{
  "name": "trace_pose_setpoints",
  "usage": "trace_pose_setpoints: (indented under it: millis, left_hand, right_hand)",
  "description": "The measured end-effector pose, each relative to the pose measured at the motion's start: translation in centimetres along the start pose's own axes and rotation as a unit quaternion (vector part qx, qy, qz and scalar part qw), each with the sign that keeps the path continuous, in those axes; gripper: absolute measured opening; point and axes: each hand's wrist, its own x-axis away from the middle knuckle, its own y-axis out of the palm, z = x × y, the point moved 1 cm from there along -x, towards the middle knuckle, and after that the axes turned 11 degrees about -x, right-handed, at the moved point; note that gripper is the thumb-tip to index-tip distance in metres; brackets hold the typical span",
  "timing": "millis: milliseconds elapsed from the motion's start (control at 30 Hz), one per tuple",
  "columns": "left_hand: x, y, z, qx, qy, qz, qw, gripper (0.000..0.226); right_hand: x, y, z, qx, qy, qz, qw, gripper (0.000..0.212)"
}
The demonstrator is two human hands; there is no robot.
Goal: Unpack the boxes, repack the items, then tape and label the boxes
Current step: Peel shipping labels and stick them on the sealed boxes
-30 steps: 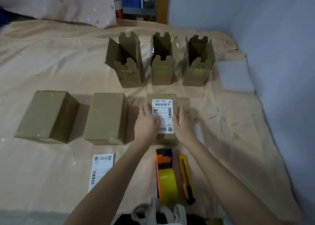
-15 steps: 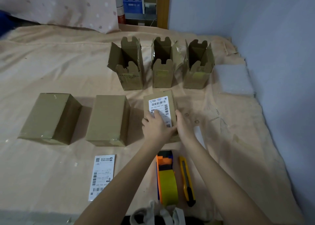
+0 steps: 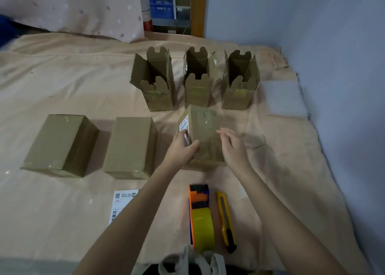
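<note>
home bedroom: sheeted bed (image 3: pixel 62 82), pillow (image 3: pixel 83 9)

1. Labelled box (image 3: pixel 203 133): brown cardboard, sealed with clear tape, tipped onto one side; its white label (image 3: pixel 184 126) faces left. The left hand (image 3: pixel 183 147) grips its left edge; the right hand (image 3: pixel 233 147) is at its right side, fingers loosely extended.
2. Middle box (image 3: pixel 130 146): closed, taped, lying flat, left of the labelled one.
3. Left box (image 3: pixel 59 144): closed, taped, lying flat, farthest left.
4. Three open boxes (image 3: pixel 199 82): upright in a row behind, flaps raised.
5. Loose label (image 3: pixel 121 201): white sheet lying flat, partly hidden by the left forearm.
6. Tape dispenser (image 3: pixel 201 216): orange and blue, with a yellow roll, lying in front of the labelled box.
</note>
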Motion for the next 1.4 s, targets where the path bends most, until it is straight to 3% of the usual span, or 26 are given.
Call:
trace_pose_setpoints:
  millis: [100, 200, 367, 600, 900, 1033, 1400]
  left_hand:
    - [-0.2, 0.0, 0.9, -0.091, -0.003, 0.058, 0.994, 0.068]
    - [0.0, 0.6, 2.5, -0.206, -0.041, 0.088, 0.974, 0.098]
    - [-0.8, 2.0, 5.1, -0.303, -0.113, 0.062, 0.944, 0.124]
    - [-0.8, 1.4, 5.1, -0.344, -0.105, 0.086, 0.929, 0.118]
    - [-0.3, -4.6, 6.2, -0.285, -0.046, 0.159, 0.944, 0.099]
    - [0.3, -8.6, 6.5, -0.285, -0.048, 0.198, 0.937, 0.093]
    - [-1.3, -24.1, 3.2, -0.304, -0.072, 0.263, 0.913, 0.088]
  right_hand:
    - [-1.0, -0.8, 0.7, 0.065, 0.031, -0.009, 0.997, 0.035]
    - [-1.8, -0.4, 1.4, 0.064, 0.078, -0.052, 0.994, 0.036]
    - [-3.1, 0.6, 1.7, 0.16, 0.089, -0.076, 0.98, 0.04]
    - [-3.8, 0.7, 0.9, 0.266, 0.039, -0.108, 0.957, 0.04]
    - [-4.8, 2.3, -3.8, 0.255, -0.041, -0.119, 0.959, 0.029]
    - [-5.0, 4.3, -7.7, 0.325, -0.107, -0.123, 0.932, 0.029]
    - [-7.6, 16.1, -17.7, 0.309, -0.2, -0.154, 0.917, 0.02]
